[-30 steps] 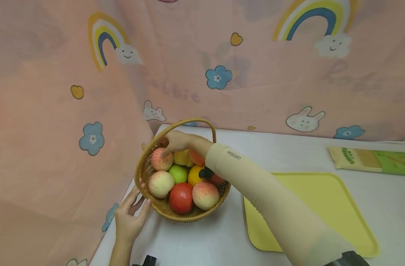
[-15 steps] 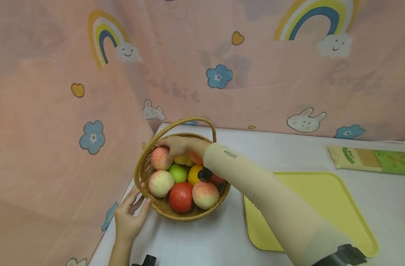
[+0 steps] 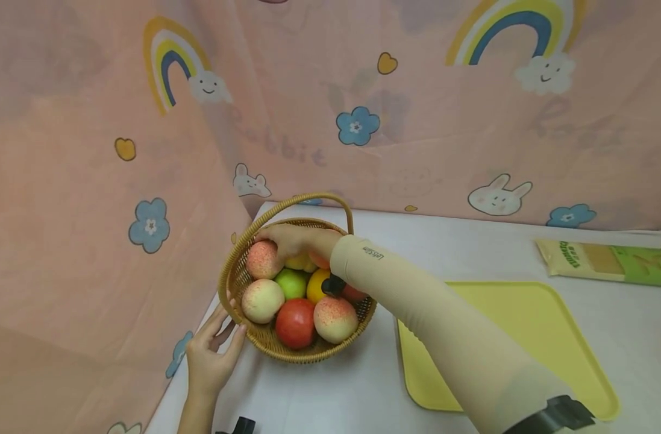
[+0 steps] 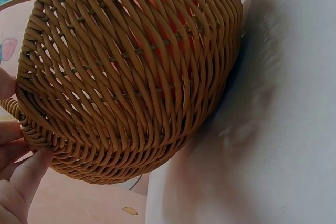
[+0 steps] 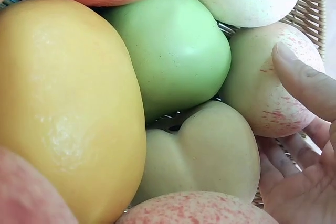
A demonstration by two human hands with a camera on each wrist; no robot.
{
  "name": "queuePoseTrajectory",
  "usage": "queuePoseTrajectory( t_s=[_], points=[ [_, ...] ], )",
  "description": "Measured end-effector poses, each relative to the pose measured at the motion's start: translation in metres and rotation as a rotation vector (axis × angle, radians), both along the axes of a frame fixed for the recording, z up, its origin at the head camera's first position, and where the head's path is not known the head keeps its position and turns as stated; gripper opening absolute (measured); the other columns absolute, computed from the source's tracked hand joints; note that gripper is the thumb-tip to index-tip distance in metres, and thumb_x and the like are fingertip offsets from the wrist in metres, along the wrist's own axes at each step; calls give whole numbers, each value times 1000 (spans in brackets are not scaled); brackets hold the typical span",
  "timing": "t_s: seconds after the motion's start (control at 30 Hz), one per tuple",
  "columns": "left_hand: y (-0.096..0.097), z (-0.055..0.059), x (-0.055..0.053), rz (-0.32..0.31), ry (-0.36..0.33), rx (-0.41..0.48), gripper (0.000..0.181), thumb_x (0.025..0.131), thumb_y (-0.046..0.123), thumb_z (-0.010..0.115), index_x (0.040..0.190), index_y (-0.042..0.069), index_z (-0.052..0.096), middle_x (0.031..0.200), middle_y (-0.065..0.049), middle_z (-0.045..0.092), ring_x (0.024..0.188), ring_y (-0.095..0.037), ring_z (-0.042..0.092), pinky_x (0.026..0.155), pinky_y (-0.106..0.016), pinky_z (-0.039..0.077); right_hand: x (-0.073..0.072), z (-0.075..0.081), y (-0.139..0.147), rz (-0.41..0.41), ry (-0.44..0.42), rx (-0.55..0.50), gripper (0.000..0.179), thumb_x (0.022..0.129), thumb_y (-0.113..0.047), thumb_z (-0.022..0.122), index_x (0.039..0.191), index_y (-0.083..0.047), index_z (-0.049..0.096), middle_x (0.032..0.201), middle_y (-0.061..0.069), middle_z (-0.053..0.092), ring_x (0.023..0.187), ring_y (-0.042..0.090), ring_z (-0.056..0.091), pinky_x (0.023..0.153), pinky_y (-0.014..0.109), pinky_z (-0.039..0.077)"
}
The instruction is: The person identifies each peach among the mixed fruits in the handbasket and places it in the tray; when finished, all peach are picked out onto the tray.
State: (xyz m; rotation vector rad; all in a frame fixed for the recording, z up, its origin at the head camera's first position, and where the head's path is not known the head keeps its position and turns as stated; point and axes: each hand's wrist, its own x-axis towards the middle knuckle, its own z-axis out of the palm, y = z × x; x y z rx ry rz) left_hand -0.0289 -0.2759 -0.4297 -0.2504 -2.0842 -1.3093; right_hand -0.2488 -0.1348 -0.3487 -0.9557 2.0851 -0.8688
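A wicker basket (image 3: 308,357) full of fruit stands on the white table. My right hand (image 3: 294,240) reaches into its far left part and grips a pink-speckled peach (image 3: 261,260). In the right wrist view the thumb (image 5: 304,80) lies on that peach (image 5: 254,95), with the other fingers round its far side. My left hand (image 3: 208,358) holds the basket's left rim by the foot of the handle, thumb (image 4: 34,174) against the weave. About the peach lie a green fruit (image 3: 292,283), a yellow lobed fruit (image 3: 300,262), an orange (image 3: 317,287), a red fruit (image 3: 294,324) and more peaches.
The basket's handle (image 3: 276,208) arches over the right hand. Under the right forearm lies a yellow tray (image 3: 509,319). A green and beige packet (image 3: 612,262) sits at the back right. A pink printed cloth (image 3: 308,114) hangs behind and along the left.
The right hand has shifted from over the peach's top to its far and right sides, its fingers sinking lower around it. The left hand and basket stay in place.
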Motion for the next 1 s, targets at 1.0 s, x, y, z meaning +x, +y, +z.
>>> queuePoseTrajectory(
  t_s=[1.0],
  points=[
    [-1, 1, 1, -37, 48, 12, 50, 69, -28, 61, 118, -20, 55, 130, -32, 51, 124, -12, 53, 90, -19, 52, 15, 40, 10, 213, 79, -238, 52, 73, -16, 79, 123, -17, 61, 112, -3, 65, 99, 8, 62, 85, 17, 55]
  ],
)
